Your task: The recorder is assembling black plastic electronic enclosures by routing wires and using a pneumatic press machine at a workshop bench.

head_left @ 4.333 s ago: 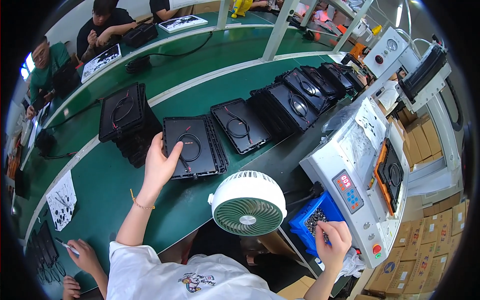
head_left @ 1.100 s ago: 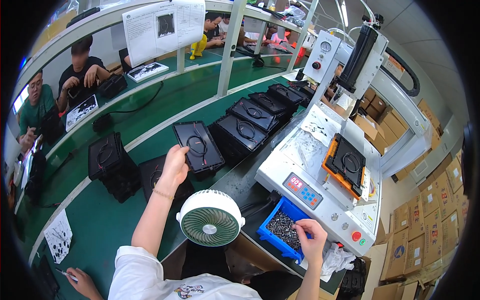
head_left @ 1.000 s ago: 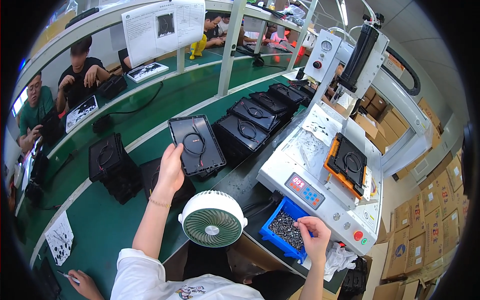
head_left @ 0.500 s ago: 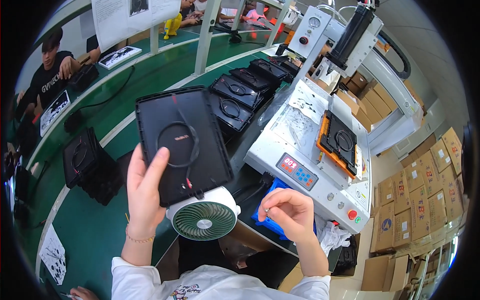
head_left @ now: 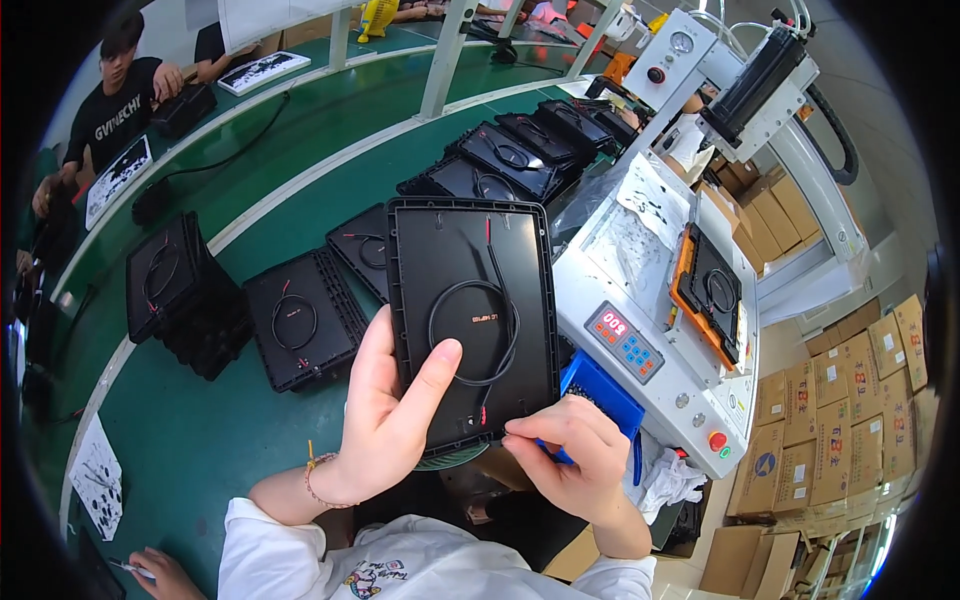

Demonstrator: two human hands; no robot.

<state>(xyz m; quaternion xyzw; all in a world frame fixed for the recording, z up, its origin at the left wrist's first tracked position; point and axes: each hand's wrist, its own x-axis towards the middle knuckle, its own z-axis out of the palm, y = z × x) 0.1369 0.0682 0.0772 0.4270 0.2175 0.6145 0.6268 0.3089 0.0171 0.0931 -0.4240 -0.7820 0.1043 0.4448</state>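
My left hand (head_left: 390, 425) grips a flat black plastic housing (head_left: 460, 350) with a raised rim, its thumb lying across the inner face. A thin black cable with red ends lies looped on that face. At the housing's lower right corner my right hand (head_left: 575, 460) is closed in a pinch, fingertips touching or very near the rim. A small metal piece showed in this pinch earlier; now the fingertips hide it. Right behind that hand stands a blue bin (head_left: 612, 400) of small dark parts. Below the housing, a round fan (head_left: 455, 458) is mostly covered.
Similar black housings (head_left: 300, 320) lie left, one stack (head_left: 185, 300) farther left, more (head_left: 510, 160) at the back. On the right, a white bench machine (head_left: 570, 250) carries an orange fixture (head_left: 688, 295) with a housing in it. A co-worker (head_left: 120, 110) sits across the bench; another person's hand (head_left: 160, 575) is lower left.
The housing has moved right and been straightened, uncovering housings on the bench. My right hand has met its lower right corner. The view has shifted slightly.
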